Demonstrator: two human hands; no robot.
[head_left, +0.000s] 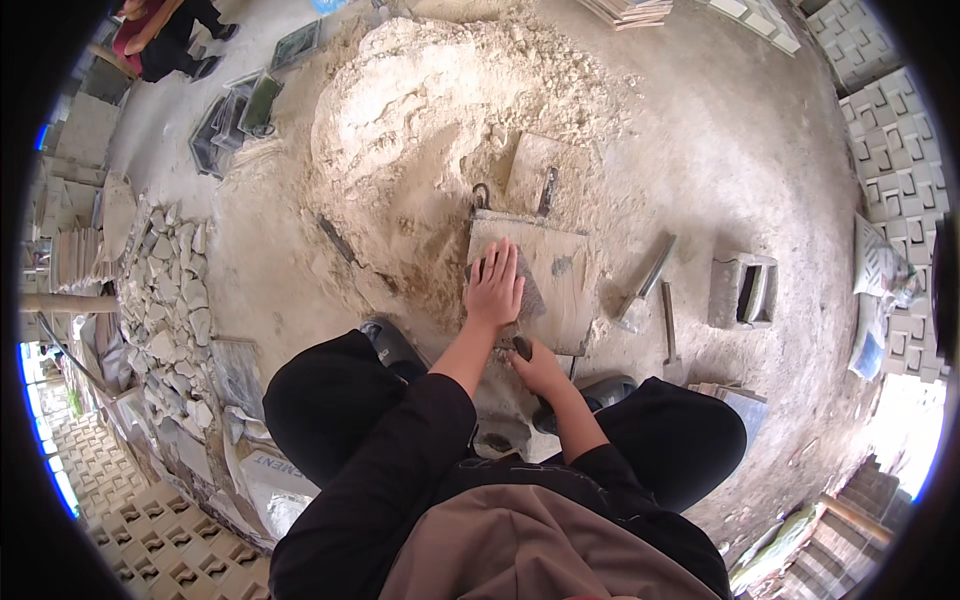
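In front of my feet lies a square, dust-covered slab-like plate (568, 318) with a dark metal loop at its far left corner. A trowel (532, 298) with a dark flat blade rests on its left part. Fingers stretched out, my left hand (493, 290) lies flat on that blade and hides much of it. My right hand (541, 368) is closed round the trowel's dark handle (522, 347), at the plate's near edge. Just beyond the plate, a smaller board (530, 165) with a dark metal handle lies against the powder.
A large heap of pale powder (400, 100) spreads ahead. To the right are a brush-like tool (648, 283), a small spade-like tool (670, 335) and a hollow block (735, 290). Broken pieces (165, 300) and dark metal frames (230, 125) lie left. Another person (165, 40) sits far left.
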